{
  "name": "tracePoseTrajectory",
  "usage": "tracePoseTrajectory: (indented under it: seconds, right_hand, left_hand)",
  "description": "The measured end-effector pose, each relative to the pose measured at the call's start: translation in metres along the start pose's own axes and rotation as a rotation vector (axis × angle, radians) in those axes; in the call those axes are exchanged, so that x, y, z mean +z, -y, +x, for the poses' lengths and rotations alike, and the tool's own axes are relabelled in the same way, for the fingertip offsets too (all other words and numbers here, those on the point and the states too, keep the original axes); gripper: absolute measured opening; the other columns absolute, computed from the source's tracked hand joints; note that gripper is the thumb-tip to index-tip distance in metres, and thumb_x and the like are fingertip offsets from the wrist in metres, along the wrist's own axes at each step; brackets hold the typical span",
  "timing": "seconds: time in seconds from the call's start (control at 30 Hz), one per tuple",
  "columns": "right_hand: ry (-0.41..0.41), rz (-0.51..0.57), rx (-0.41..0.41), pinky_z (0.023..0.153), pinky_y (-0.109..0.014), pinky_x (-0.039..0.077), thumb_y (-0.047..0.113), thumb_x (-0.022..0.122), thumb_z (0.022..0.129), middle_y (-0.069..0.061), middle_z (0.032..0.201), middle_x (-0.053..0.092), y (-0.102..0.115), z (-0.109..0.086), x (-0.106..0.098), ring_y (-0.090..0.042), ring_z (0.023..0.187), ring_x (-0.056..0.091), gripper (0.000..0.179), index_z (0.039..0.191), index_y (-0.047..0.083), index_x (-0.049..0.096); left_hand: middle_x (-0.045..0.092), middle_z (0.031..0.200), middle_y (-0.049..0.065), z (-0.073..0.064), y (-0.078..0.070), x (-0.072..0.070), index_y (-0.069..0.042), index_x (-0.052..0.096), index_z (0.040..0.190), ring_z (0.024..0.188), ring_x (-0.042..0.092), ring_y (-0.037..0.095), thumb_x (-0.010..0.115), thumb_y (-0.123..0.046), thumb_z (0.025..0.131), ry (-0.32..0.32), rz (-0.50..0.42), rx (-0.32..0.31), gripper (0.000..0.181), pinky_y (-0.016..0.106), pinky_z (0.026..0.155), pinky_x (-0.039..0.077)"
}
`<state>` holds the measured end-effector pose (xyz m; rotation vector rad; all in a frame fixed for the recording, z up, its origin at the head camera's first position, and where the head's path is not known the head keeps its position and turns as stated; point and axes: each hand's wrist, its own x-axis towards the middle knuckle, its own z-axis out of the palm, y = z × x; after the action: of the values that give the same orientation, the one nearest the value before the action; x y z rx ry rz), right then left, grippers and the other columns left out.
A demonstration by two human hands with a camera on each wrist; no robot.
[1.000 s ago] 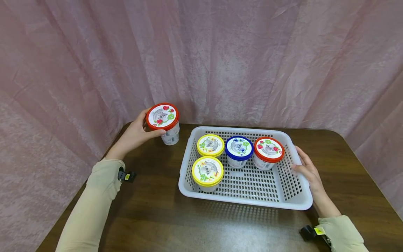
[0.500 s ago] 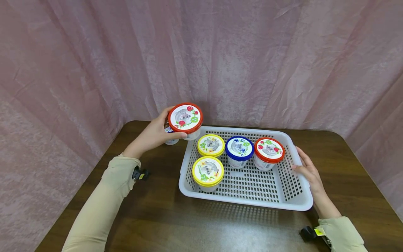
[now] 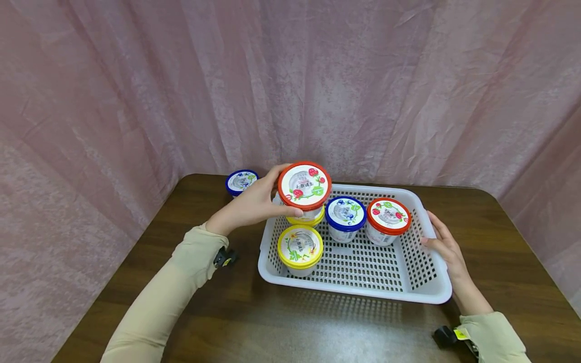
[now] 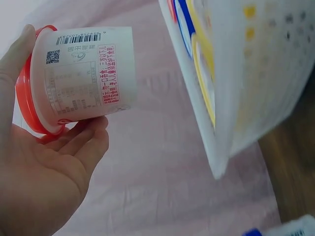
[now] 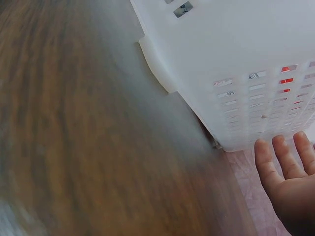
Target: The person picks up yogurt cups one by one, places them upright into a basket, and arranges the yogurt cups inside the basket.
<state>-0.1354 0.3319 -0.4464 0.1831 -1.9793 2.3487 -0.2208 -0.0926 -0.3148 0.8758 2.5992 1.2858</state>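
My left hand [image 3: 254, 204] grips a white tub with a red lid [image 3: 305, 185], thumb and fingers round the lid's edge. Red berries are printed on the lid. In the head view the tub overlaps the back-left yellow-lidded tub [image 3: 313, 220] in the basket [image 3: 358, 288]. The left wrist view shows its printed side [image 4: 83, 73], raised beside the basket wall. My right hand [image 3: 449, 254] holds the basket's right end, thumb over the rim and fingers [image 5: 266, 160] against the outer wall. Inside stand another yellow-lidded tub [image 3: 299, 247], a blue-lidded tub [image 3: 345, 214] and a red-lidded one [image 3: 388, 217].
Behind my left wrist, a blue-lidded tub [image 3: 241, 181] stands on the brown wooden table [image 3: 213, 312], left of the basket. A pink curtain [image 3: 317, 91] hangs along the table's back edge. The front right part of the basket shows its perforated floor [image 3: 363, 264].
My left hand has lifted the red-lidded tub off the blue-lidded one and carried it right, over the basket's back left. The blue-lidded tub has come into sight. My right hand stays put.
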Motion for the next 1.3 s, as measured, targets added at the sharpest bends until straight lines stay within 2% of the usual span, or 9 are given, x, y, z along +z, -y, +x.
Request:
tracePoseTrajectory:
  seconds: [0.13,0.37,0.47,0.6,0.73,0.87,1.1,1.3]
  right_hand:
    - [0.011,-0.005,0.000,0.084,-0.026,0.056,0.006,0.044,0.104,0.003,0.150,0.034,0.000,0.000,0.000,-0.007,0.114,0.058,0.060,0.159,0.023,0.027]
    - [0.021,-0.005,-0.005,0.084,-0.026,0.055,0.007,0.044,0.104,0.002,0.151,0.033,0.000,-0.001,-0.001,-0.007,0.114,0.058,0.060,0.160,0.022,0.025]
    - [0.021,-0.008,-0.004,0.084,-0.026,0.056,0.008,0.044,0.104,0.003,0.151,0.034,0.000,-0.001,-0.001,-0.006,0.113,0.058,0.060,0.160,0.022,0.026]
    - [0.019,-0.009,0.000,0.084,-0.026,0.056,0.008,0.044,0.105,0.002,0.152,0.032,0.000,-0.002,-0.002,-0.006,0.114,0.058,0.060,0.160,0.022,0.025]
    - [0.017,-0.006,-0.004,0.084,-0.025,0.055,0.006,0.044,0.104,0.003,0.152,0.032,-0.001,-0.001,-0.003,-0.006,0.114,0.057,0.060,0.160,0.022,0.026]
    - [0.009,-0.006,-0.010,0.083,-0.025,0.055,0.005,0.045,0.104,0.006,0.149,0.036,-0.002,0.000,-0.002,-0.005,0.113,0.058,0.060,0.159,0.023,0.029]
    - [0.007,-0.010,-0.007,0.084,-0.025,0.055,0.007,0.045,0.104,0.006,0.150,0.036,-0.001,0.001,-0.003,-0.006,0.113,0.058,0.060,0.159,0.022,0.029]
    - [0.015,0.005,-0.020,0.084,-0.025,0.055,0.004,0.044,0.103,0.007,0.148,0.038,-0.002,0.001,-0.003,-0.006,0.115,0.057,0.059,0.158,0.022,0.030]
  left_hand:
    - [0.053,0.140,-0.006,0.005,-0.009,0.015,-0.025,0.029,0.155,0.129,0.049,0.009,0.087,-0.056,0.072,0.052,0.007,0.043,0.106,0.040,0.109,0.041]
    - [0.056,0.136,-0.007,0.013,-0.017,0.043,-0.020,0.033,0.152,0.124,0.051,0.005,0.090,-0.043,0.075,0.146,-0.016,0.153,0.099,0.032,0.107,0.042]
    - [0.056,0.135,-0.009,0.015,-0.017,0.051,-0.020,0.035,0.150,0.123,0.052,0.003,0.090,-0.044,0.074,0.164,-0.001,0.187,0.097,0.029,0.107,0.042]
    - [0.055,0.135,-0.011,0.015,-0.016,0.059,-0.021,0.035,0.150,0.122,0.051,0.003,0.090,-0.047,0.073,0.210,0.001,0.190,0.098,0.029,0.107,0.042]
    - [0.054,0.135,-0.011,0.015,-0.017,0.068,-0.019,0.032,0.153,0.123,0.051,0.003,0.087,-0.054,0.073,0.281,0.014,0.163,0.104,0.029,0.106,0.042]
    - [0.055,0.133,-0.012,0.015,-0.019,0.076,-0.020,0.031,0.154,0.121,0.051,0.003,0.086,-0.059,0.072,0.331,0.058,0.164,0.105,0.027,0.105,0.043]
    - [0.056,0.132,-0.014,0.014,-0.020,0.085,-0.023,0.030,0.153,0.118,0.053,0.003,0.084,-0.063,0.071,0.381,0.073,0.168,0.106,0.026,0.103,0.044]
    - [0.053,0.135,-0.014,0.012,-0.016,0.094,-0.021,0.031,0.153,0.120,0.051,0.000,0.080,-0.067,0.073,0.420,0.105,0.175,0.105,0.024,0.104,0.043]
